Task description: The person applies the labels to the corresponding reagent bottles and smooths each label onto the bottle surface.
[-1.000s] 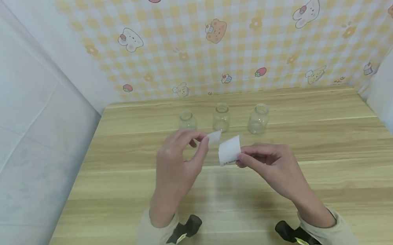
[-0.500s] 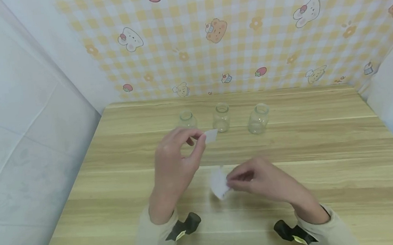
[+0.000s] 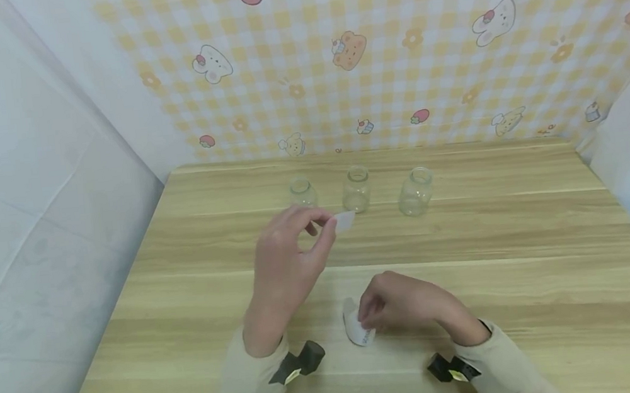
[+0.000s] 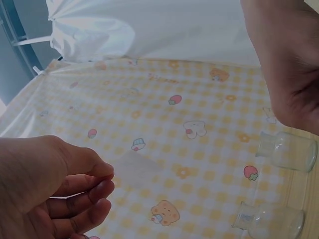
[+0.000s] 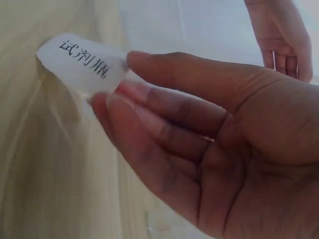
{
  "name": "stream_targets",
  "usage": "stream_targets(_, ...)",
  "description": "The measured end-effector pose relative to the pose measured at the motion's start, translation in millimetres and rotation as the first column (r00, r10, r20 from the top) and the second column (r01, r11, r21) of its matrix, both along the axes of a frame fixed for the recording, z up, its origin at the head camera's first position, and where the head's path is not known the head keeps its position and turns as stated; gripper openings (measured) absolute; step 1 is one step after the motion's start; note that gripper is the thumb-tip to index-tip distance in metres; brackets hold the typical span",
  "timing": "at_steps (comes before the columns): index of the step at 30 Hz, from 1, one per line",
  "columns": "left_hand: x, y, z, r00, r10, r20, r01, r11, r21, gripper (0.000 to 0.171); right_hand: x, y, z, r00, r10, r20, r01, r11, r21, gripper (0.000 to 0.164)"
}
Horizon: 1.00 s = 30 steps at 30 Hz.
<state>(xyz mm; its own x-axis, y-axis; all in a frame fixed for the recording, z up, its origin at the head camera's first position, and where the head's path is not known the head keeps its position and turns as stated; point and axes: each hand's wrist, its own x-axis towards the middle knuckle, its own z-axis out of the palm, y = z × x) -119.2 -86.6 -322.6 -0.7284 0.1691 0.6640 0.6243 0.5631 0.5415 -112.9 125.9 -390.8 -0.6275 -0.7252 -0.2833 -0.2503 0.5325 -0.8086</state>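
My left hand (image 3: pixel 286 256) is raised over the table and pinches a small, pale, translucent slip (image 3: pixel 344 221) between thumb and index finger. The slip looks plain in the left wrist view. Lower and to the right, my right hand (image 3: pixel 407 301) holds a white paper label (image 3: pixel 353 329) by its edge, close to the tabletop. Handwritten black characters run across this curved label (image 5: pixel 82 57) in the right wrist view. Beyond the hands, three clear glass jars stand in a row: a left jar (image 3: pixel 304 194), a middle jar (image 3: pixel 356 200) and a right jar (image 3: pixel 415 201). My left hand partly covers the left jar.
The wooden table (image 3: pixel 522 221) reaches back to a yellow checked curtain (image 3: pixel 417 79) with cartoon prints. White sheeting (image 3: pixel 23 186) hangs on the left side, and more on the right. Black wrist cameras sit on both sleeves.
My right hand has moved down and toward me with the written label, from beside the left hand to near the tabletop. The left hand stays nearly in place with its slip.
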Motion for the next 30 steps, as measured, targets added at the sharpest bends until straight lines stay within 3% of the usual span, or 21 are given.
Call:
stream_targets(3, -0.3, 1.5, -1.7, 1.000, -0.003, 0.010, 0.003, 1.000, -0.003, 0.004, -1.5, 4.4, 5.7, 0.990, -0.119, -0.082, 0.119, 0.993, -0.001, 0.004)
stream_targets(5, -0.9, 3.1, -3.7, 1.000, -0.010, 0.011, 0.010, 1.000, -0.014, 0.005, -1.9, 6.9, 12.0, 0.958, -0.248, -0.147, 0.240, 0.968, -0.066, 0.003)
stream_targets(7, -1.3, 5.8, -5.3, 1.000, -0.022, 0.012, 0.023, 0.999, -0.033, 0.005, -1.7, 9.0, 18.9, 0.904, -0.395, -0.166, 0.363, 0.911, -0.195, 0.007)
stream_targets(11, -1.2, 12.8, -8.7, 0.998, -0.062, 0.003, 0.062, 0.995, -0.081, 0.005, 2.7, 12.1, 32.4, 0.797, -0.598, -0.080, 0.519, 0.747, -0.415, 0.013)
stream_targets(14, -0.3, 19.0, -10.7, 0.996, -0.093, -0.015, 0.091, 0.990, -0.107, 0.004, 5.1, 13.6, 38.0, 0.757, -0.653, -0.029, 0.561, 0.671, -0.485, 0.017)
stream_targets(18, 0.9, 24.9, -12.7, 0.988, -0.150, -0.043, 0.143, 0.981, -0.132, 0.004, 5.7, 14.0, 41.6, 0.716, -0.697, 0.035, 0.611, 0.601, -0.515, 0.022)
stream_targets(22, 2.3, 27.5, -13.2, 0.977, -0.206, -0.052, 0.195, 0.966, -0.171, 0.005, 6.3, 13.9, 44.2, 0.693, -0.717, 0.071, 0.637, 0.564, -0.526, 0.025)
stream_targets(30, 3.4, 30.1, -11.7, 0.973, -0.228, -0.027, 0.217, 0.952, -0.214, 0.002, 7.0, 16.8, 44.2, 0.682, -0.729, 0.053, 0.635, 0.555, -0.537, 0.020)
